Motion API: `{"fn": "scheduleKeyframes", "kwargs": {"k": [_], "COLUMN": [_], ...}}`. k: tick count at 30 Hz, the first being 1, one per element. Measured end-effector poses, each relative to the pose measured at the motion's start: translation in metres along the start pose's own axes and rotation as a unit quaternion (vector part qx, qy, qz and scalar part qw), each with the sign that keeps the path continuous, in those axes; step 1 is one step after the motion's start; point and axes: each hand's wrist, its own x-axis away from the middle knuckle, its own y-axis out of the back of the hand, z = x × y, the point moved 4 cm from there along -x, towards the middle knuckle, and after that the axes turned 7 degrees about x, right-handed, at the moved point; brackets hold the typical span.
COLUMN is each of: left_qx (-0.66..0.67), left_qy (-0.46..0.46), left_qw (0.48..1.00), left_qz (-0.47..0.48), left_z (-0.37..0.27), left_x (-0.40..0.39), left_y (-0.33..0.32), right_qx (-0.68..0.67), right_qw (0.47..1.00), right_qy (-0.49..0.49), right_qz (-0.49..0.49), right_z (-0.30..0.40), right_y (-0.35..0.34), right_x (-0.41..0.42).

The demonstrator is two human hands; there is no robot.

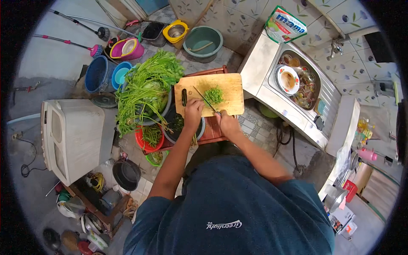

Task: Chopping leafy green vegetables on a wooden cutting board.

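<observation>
A wooden cutting board (231,83) lies on a reddish-brown wooden stand (214,127). My right hand (229,126) is closed around the handle of a kitchen knife (204,98), whose blade slants over the board up and to the left. Chopped green leaves and stems (214,95) lie in a small heap to the blade's right. On the blade's left, my left hand (193,110) rests on the board with its fingers bent; whether anything is under them is hidden. Left of the board, leafy green stalks (149,83) are piled over a large basin.
Beside the stand are a dark-filled basin (201,129) and a red basin of stems (149,148). A metal sink (322,79) with dishes and glasses stands right. Blue buckets (97,75) and a green tub (212,30) stand beyond; a white washing machine (79,134) is left.
</observation>
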Motion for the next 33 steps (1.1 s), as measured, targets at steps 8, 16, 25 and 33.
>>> {"fn": "scheduleKeyframes", "kwargs": {"k": [8, 16, 25, 33], "left_qx": [0.014, -0.025, -0.056, -0.054], "left_qy": [-0.029, -0.053, -0.015, -0.041], "left_qw": [0.999, 0.998, 0.997, 0.995], "left_qz": [-0.002, 0.018, 0.041, 0.072], "left_z": [-0.002, -0.004, 0.000, 0.007], "left_x": [-0.001, -0.002, -0.005, -0.006], "left_y": [-0.001, 0.004, 0.003, 0.002], "right_qx": [0.023, 0.006, -0.089, -0.106], "right_qw": [0.999, 0.999, 0.993, 0.994], "right_qy": [-0.014, -0.032, -0.008, -0.011], "right_qz": [0.044, 0.015, 0.076, -0.015], "right_z": [0.011, -0.005, -0.001, 0.011], "right_y": [-0.004, 0.002, 0.009, 0.017], "right_x": [-0.029, -0.035, -0.027, 0.002]}}
